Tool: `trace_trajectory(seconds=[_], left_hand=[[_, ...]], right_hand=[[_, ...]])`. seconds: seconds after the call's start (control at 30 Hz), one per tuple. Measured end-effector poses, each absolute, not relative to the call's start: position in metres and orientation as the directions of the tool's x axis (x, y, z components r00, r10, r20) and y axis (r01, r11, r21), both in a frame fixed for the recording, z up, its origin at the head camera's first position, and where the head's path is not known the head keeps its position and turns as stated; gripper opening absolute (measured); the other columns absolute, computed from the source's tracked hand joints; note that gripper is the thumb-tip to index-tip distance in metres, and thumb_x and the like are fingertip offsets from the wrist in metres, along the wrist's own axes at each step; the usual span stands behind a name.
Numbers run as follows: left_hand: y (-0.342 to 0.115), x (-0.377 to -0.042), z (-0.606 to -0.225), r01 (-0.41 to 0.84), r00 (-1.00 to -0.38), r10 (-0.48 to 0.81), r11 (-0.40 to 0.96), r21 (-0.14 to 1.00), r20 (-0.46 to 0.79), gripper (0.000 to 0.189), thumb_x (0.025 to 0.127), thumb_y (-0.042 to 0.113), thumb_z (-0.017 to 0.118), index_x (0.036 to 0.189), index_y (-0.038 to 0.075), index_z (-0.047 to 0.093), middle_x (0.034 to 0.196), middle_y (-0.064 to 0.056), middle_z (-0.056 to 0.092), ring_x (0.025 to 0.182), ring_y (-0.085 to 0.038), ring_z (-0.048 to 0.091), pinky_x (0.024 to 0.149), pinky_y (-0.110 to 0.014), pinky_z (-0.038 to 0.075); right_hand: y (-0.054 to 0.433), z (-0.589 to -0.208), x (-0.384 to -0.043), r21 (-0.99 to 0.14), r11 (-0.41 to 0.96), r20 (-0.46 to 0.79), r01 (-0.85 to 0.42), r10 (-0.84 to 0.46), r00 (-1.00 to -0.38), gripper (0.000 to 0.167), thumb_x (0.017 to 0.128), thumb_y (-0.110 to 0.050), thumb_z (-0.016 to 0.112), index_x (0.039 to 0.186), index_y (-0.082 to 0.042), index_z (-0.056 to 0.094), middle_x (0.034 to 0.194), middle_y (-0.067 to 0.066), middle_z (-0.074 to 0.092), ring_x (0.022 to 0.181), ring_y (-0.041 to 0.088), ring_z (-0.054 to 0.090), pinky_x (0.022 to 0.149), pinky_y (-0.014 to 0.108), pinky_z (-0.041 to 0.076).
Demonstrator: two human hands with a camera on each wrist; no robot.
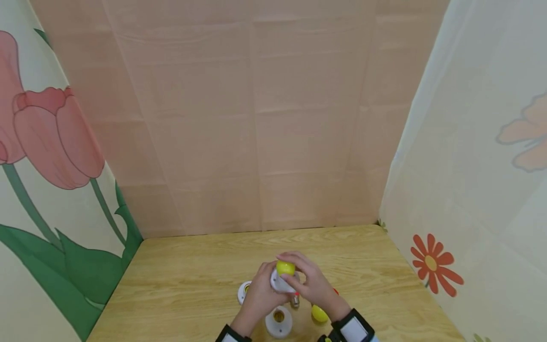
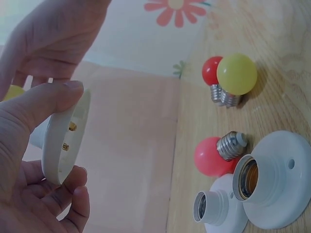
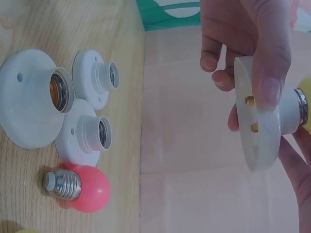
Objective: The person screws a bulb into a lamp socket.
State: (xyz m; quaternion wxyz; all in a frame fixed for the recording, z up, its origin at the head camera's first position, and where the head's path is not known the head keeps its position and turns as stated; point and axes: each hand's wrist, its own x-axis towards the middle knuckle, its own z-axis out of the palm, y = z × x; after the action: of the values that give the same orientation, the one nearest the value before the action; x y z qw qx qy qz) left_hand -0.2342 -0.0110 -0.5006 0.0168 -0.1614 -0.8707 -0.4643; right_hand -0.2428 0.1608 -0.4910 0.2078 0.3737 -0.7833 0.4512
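Above the table, my left hand grips a white lamp holder by its round base, thumb along the rim. Two brass-coloured terminals show in the hollow underside. A yellow bulb sits at the mouth of its socket, with a strip of the metal screw cap visible at the joint in the right wrist view. My right hand pinches this bulb between thumb and fingers. In the left wrist view most of the bulb is hidden behind the left hand and the holder.
Three more white lamp holders lie on the wooden table, sockets up. Beside them is a red bulb. Another yellow bulb and a smaller-looking red bulb lie together under the right forearm. Printed sheets stand around the table.
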Motion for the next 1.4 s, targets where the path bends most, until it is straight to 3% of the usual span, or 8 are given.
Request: trace_trajectory(seconds=[0.2,0.47,0.63,0.77,0.87,0.97,1.1,1.4], left_hand=[[-0.0104,-0.2353,-0.5012,0.316,-0.942,0.278,0.531,0.786,0.19,0.077,0.066,0.033,0.088,0.132,0.015,0.054,0.115,0.001,0.057,0.097,-0.014,0.06,0.08,-0.037,0.054],[-0.01,-0.2356,-0.5015,0.302,-0.944,0.282,0.536,0.789,0.17,0.08,0.066,0.045,0.086,0.133,0.016,0.054,0.116,0.003,0.056,0.097,-0.011,0.059,0.08,-0.034,0.054],[-0.0095,-0.2347,-0.5015,0.297,-0.945,0.283,0.527,0.796,0.166,0.08,0.067,0.039,0.086,0.135,0.015,0.052,0.117,0.002,0.056,0.1,-0.013,0.059,0.082,-0.036,0.054],[-0.0097,-0.2335,-0.5016,0.312,-0.941,0.284,0.524,0.793,0.183,0.08,0.067,0.036,0.087,0.136,0.014,0.052,0.118,0.001,0.056,0.101,-0.016,0.06,0.084,-0.039,0.054],[-0.0102,-0.233,-0.5021,0.318,-0.94,0.283,0.521,0.792,0.191,0.081,0.067,0.039,0.087,0.135,0.014,0.052,0.119,-0.001,0.056,0.103,-0.018,0.06,0.084,-0.042,0.054],[-0.01,-0.2327,-0.5017,0.309,-0.943,0.278,0.516,0.799,0.185,0.081,0.067,0.04,0.087,0.135,0.015,0.052,0.121,-0.001,0.056,0.104,-0.019,0.06,0.085,-0.043,0.053],[-0.009,-0.2331,-0.5017,0.303,-0.945,0.27,0.518,0.8,0.184,0.081,0.067,0.038,0.087,0.135,0.014,0.052,0.122,-0.002,0.056,0.104,-0.019,0.059,0.086,-0.043,0.053],[-0.0067,-0.234,-0.5032,0.306,-0.945,0.265,0.524,0.795,0.189,0.082,0.067,0.035,0.087,0.136,0.011,0.051,0.122,-0.003,0.056,0.103,-0.019,0.06,0.084,-0.042,0.054]], right_hand=[[0.1594,-0.4895,-0.2433,-0.552,0.318,0.67,-0.771,-0.382,-0.637,0.043,0.085,-0.007,0.073,0.125,-0.013,0.059,0.119,0.007,0.058,0.108,0.018,0.06,0.078,0.032,0.058],[0.1583,-0.4905,-0.2425,-0.57,0.338,0.665,-0.749,-0.346,-0.662,0.036,0.084,-0.012,0.075,0.118,-0.01,0.063,0.117,-0.002,0.058,0.104,0.014,0.06,0.077,0.028,0.058],[0.1582,-0.4898,-0.2409,-0.579,0.352,0.661,-0.736,-0.326,-0.676,0.039,0.081,-0.018,0.078,0.116,-0.008,0.063,0.115,-0.002,0.056,0.102,0.013,0.06,0.076,0.029,0.058],[0.1596,-0.4911,-0.241,-0.578,0.382,0.644,-0.721,-0.33,-0.691,0.044,0.081,-0.022,0.078,0.121,-0.014,0.061,0.121,0.0,0.055,0.107,0.014,0.058,0.079,0.031,0.058],[0.1618,-0.4921,-0.2405,-0.549,0.389,0.652,-0.74,-0.356,-0.67,0.048,0.087,-0.016,0.072,0.132,-0.015,0.055,0.135,0.006,0.05,0.119,0.017,0.054,0.083,0.033,0.056],[0.1644,-0.4932,-0.2408,-0.498,0.374,0.68,-0.782,-0.39,-0.62,0.051,0.092,-0.006,0.062,0.14,-0.014,0.049,0.147,0.01,0.044,0.132,0.022,0.047,0.097,0.033,0.05],[0.1659,-0.4937,-0.2425,-0.459,0.331,0.703,-0.824,-0.432,-0.565,0.05,0.092,0.004,0.055,0.14,-0.009,0.049,0.145,0.011,0.048,0.135,0.024,0.044,0.11,0.028,0.036],[0.1676,-0.4953,-0.243,-0.455,0.335,0.702,-0.825,-0.435,-0.564,0.046,0.093,0.002,0.054,0.137,-0.01,0.053,0.139,0.006,0.054,0.13,0.021,0.05,0.108,0.031,0.041]])
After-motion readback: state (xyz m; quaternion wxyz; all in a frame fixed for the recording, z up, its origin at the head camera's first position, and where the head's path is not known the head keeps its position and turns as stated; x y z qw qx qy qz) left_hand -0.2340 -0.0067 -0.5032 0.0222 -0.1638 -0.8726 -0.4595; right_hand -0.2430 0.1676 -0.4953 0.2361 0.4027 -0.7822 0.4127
